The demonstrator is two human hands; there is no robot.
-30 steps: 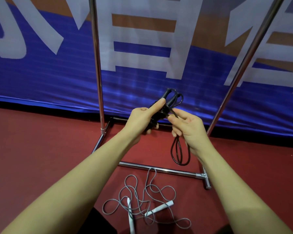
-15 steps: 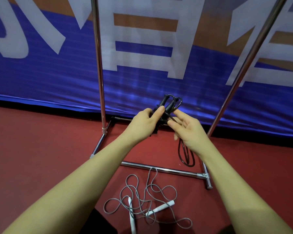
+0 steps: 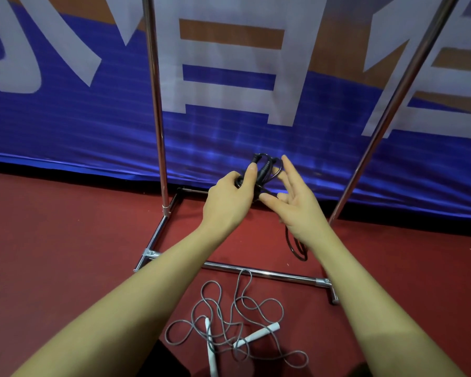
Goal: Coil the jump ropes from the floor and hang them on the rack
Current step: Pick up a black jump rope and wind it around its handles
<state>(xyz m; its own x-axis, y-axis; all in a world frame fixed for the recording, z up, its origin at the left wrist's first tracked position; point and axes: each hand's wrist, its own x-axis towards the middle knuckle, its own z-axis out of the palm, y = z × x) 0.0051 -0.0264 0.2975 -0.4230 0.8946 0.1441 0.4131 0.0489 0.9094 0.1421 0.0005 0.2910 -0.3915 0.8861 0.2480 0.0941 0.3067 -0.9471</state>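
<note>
Two jump ropes were in view as we looked down past our forearms. Our left hand (image 3: 230, 202) gripped the black jump rope (image 3: 263, 171) by its bundled handles, fingers (image 3: 249, 176) curled round them and the thumb laid along the top, while black loops stuck out above the fist toward 12 o'clock. Our right hand (image 3: 297, 205) sat just beside it at 3 o'clock, its fingers spread wide and mostly straight; whether any of them touched the cord we could not tell. A slack loop of the same black rope hung down behind the right wrist, toward 6 o'clock. The grey jump rope (image 3: 237, 325) with white handles lay loose and tangled on the red floor (image 3: 65, 254), at 6 o'clock from our hands, one bend of it reaching up to the near base bar. The chrome rack (image 3: 155, 104) stood around the hands, its two uprights at 10 and 2 o'clock, before a blue banner (image 3: 65, 126) with white lettering.
</note>
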